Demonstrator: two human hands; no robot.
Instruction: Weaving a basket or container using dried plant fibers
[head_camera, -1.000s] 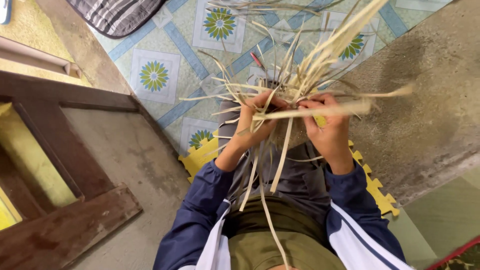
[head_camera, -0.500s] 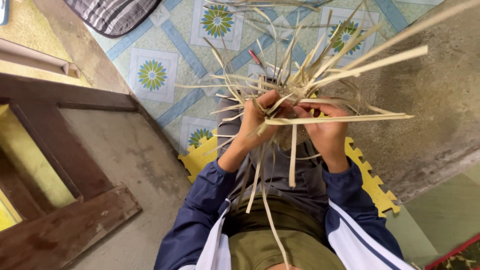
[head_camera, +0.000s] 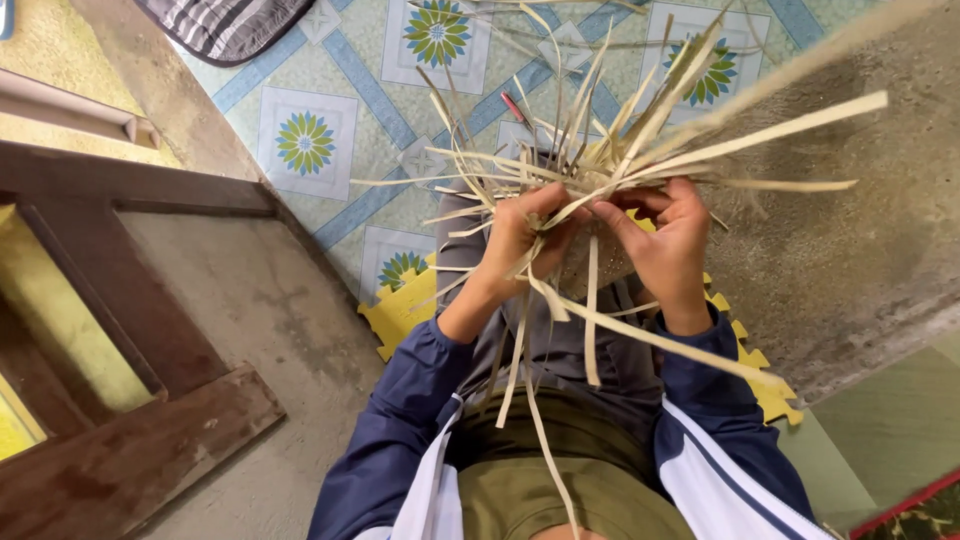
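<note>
Strips (head_camera: 600, 170), light, springy and likely brittle, sat bunched above the lap, left hand (head_camera: 515, 235) and right hand (head_camera: 670, 235) fingers pinched on the woven centre, best gripped there.

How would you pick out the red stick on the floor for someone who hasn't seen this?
Start at the patterned floor mat with blue bands and flower tiles. Above the hands, behind the bundle of pale strips, lies the red stick. It is the only red thing among the tan strips.
</note>
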